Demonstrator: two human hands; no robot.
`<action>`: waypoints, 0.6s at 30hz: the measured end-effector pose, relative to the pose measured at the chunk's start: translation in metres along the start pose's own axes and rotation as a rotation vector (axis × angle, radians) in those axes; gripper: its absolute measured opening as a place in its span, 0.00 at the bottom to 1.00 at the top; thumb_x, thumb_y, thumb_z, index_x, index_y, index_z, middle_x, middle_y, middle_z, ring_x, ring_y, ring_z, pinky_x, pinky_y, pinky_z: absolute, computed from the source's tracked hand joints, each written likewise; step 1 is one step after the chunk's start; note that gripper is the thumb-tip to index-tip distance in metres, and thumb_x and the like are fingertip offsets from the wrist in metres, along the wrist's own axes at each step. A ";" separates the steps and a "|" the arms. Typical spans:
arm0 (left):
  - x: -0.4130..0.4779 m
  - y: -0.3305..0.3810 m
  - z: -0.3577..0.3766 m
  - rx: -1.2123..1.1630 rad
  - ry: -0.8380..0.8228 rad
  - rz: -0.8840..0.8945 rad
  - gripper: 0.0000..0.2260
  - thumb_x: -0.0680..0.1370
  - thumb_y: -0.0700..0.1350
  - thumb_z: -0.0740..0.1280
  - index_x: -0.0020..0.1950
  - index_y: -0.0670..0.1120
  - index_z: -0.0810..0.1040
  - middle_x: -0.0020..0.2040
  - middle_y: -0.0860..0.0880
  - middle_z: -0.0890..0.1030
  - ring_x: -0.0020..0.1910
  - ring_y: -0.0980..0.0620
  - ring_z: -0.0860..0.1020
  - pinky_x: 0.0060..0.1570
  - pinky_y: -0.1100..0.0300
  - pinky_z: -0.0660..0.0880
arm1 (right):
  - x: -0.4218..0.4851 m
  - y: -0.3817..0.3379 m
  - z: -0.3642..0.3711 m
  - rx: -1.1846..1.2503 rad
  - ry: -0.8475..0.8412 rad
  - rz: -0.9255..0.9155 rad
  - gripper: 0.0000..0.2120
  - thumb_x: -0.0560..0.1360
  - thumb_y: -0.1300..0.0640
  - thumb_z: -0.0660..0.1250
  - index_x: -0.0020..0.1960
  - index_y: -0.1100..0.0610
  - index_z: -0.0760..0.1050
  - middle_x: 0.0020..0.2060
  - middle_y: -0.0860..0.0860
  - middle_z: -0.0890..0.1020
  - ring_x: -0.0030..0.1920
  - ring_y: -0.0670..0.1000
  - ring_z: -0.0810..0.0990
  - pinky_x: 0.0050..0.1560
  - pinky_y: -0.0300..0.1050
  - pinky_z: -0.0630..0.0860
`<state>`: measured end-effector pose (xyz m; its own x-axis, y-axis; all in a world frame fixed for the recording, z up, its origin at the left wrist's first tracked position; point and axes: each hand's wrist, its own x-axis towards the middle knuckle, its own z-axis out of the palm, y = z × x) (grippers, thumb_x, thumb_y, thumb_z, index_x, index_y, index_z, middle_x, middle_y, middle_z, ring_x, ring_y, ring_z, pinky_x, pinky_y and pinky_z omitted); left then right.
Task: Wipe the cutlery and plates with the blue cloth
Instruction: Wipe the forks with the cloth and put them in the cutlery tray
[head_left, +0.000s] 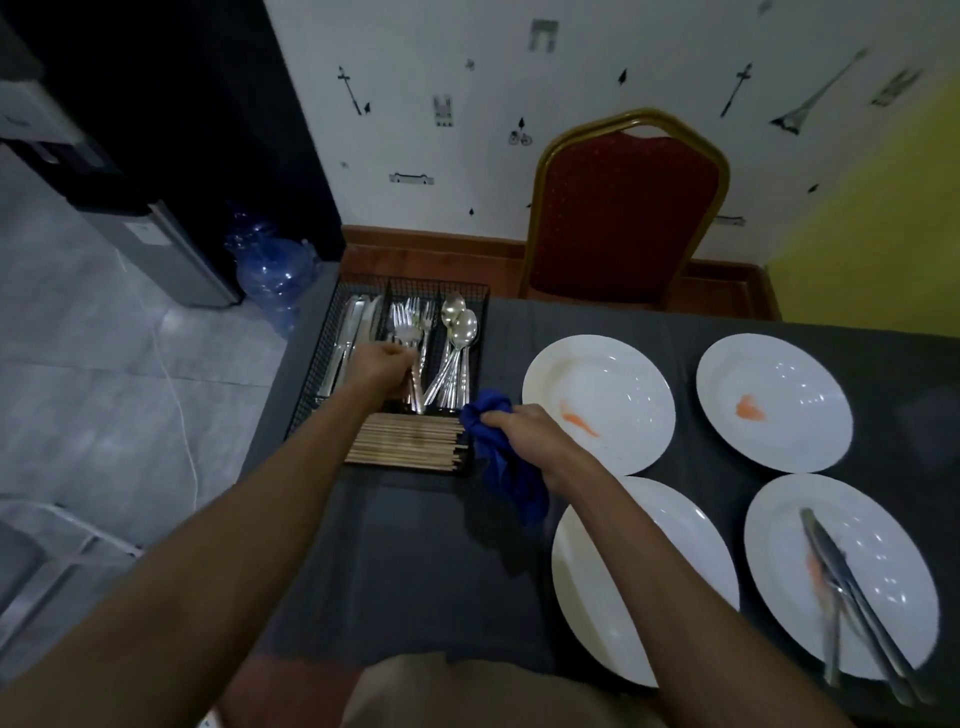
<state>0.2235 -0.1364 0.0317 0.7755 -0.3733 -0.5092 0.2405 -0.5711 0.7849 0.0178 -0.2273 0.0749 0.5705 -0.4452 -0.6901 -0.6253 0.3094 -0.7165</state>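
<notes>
Left hand (387, 358): we see it in the wire tray (311, 364), fingers curled round the forks (410, 319) in the middle compartment.
Right hand (519, 431): grips the bunched blue cloth (501, 467) at three o'clock of the tray, above the desk (415, 545).
Tray: knives (348, 332) at nine o'clock of the forks, spoons (457, 353) at three, chopsticks (410, 439) at six.
Plates: far-left plate (623, 374) and far-right plate (800, 374) bear orange smears; near-left plate (649, 597) lies under our right forearm; near-right plate (893, 561) carries blurred cutlery pieces (852, 587).

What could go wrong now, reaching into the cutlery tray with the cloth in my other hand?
The left hand grips among bunched forks; lifting one may drag others out. The blue cloth dangles from the right hand beside a smeared plate and might pick up the orange residue.
</notes>
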 end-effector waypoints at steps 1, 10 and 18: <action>0.010 0.003 -0.001 0.073 0.021 0.031 0.07 0.80 0.44 0.70 0.43 0.43 0.81 0.39 0.42 0.79 0.37 0.47 0.78 0.39 0.53 0.82 | 0.001 0.000 -0.003 0.006 0.009 0.004 0.06 0.79 0.57 0.66 0.48 0.59 0.80 0.43 0.58 0.84 0.40 0.53 0.81 0.43 0.46 0.76; 0.046 0.002 0.009 0.548 0.036 0.222 0.08 0.75 0.41 0.74 0.46 0.36 0.85 0.47 0.39 0.85 0.49 0.43 0.83 0.52 0.52 0.79 | -0.001 0.020 -0.031 0.141 0.064 0.103 0.09 0.79 0.54 0.67 0.51 0.60 0.79 0.39 0.55 0.83 0.37 0.51 0.81 0.37 0.42 0.76; -0.019 0.006 0.042 0.473 0.097 0.410 0.08 0.76 0.38 0.69 0.52 0.41 0.86 0.49 0.45 0.87 0.46 0.49 0.83 0.55 0.57 0.79 | -0.012 0.025 -0.040 0.285 0.099 0.075 0.07 0.80 0.56 0.65 0.48 0.59 0.78 0.36 0.54 0.82 0.35 0.50 0.80 0.34 0.39 0.77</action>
<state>0.1856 -0.1633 0.0320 0.8048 -0.5746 -0.1485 -0.3542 -0.6658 0.6568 -0.0257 -0.2474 0.0694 0.4654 -0.4876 -0.7386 -0.4812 0.5610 -0.6736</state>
